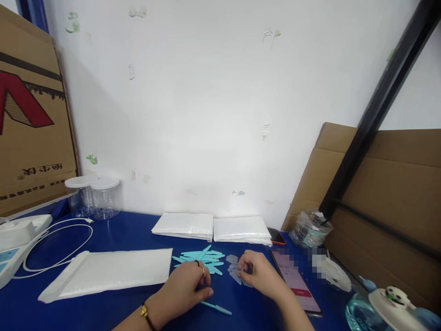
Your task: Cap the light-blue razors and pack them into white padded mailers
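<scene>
My left hand [186, 287] is closed, fingers curled, around a slim teal plastic stick [220, 308] shaped like an eyebrow razor. One end of the stick shows below my thumb; the rest is hidden by the hand. Just beyond lies a loose pile of similar teal sticks [203, 255]. To the right, my right hand [258, 273] is over a small group of translucent plastic covers [233, 266]. Its thumb and fingertips are pinched together at the covers, and I cannot make out what is between them.
A white padded envelope [113, 273] lies left; two folded white packets [186, 225] rest against the wall. A phone [298, 282] lies right, near a glass jar with a panda lid [392, 299]. Clear jars [106, 200], a white cable [69, 225] and a power strip [20, 239] are left.
</scene>
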The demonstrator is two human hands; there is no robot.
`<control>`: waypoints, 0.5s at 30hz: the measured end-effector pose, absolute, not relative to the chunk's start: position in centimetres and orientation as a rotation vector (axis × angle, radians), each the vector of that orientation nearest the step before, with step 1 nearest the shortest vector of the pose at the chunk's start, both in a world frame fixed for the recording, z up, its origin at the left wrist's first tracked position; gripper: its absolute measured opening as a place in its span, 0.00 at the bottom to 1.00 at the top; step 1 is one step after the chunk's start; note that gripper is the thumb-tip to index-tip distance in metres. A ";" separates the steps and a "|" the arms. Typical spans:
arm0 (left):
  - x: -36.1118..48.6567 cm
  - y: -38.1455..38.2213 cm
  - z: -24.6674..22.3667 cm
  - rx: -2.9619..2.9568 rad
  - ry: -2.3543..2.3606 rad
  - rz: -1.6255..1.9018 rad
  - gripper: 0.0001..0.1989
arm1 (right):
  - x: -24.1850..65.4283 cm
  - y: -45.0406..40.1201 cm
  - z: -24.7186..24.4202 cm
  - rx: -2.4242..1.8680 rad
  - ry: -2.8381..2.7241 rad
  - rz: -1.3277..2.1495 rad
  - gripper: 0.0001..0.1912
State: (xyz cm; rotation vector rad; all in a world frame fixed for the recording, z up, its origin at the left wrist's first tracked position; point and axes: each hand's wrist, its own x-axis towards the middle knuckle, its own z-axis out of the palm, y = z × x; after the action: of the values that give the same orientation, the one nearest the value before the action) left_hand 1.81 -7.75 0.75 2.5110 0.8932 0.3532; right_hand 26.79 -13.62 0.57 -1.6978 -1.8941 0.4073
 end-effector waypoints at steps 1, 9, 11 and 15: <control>1.6 -7.4 0.8 2.536 0.981 0.387 0.07 | 26.7 -13.5 0.3 -1.742 -1.916 0.378 0.02; 0.5 -4.7 -0.4 2.648 1.305 0.281 0.05 | 25.1 -13.1 -1.1 -1.834 -2.087 0.158 0.06; 0.5 -4.5 -0.4 2.662 1.298 0.293 0.05 | 24.9 -13.1 -1.0 -1.800 -2.068 0.144 0.06; 0.4 -4.5 0.3 2.579 1.253 0.401 0.08 | 25.2 -13.1 -0.4 -1.649 -1.893 0.372 0.05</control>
State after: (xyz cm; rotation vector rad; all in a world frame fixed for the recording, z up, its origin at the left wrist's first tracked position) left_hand 0.43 -4.50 0.28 2.5793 1.2533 0.4013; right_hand 25.16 -13.12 -0.35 -1.6486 -1.8927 0.3720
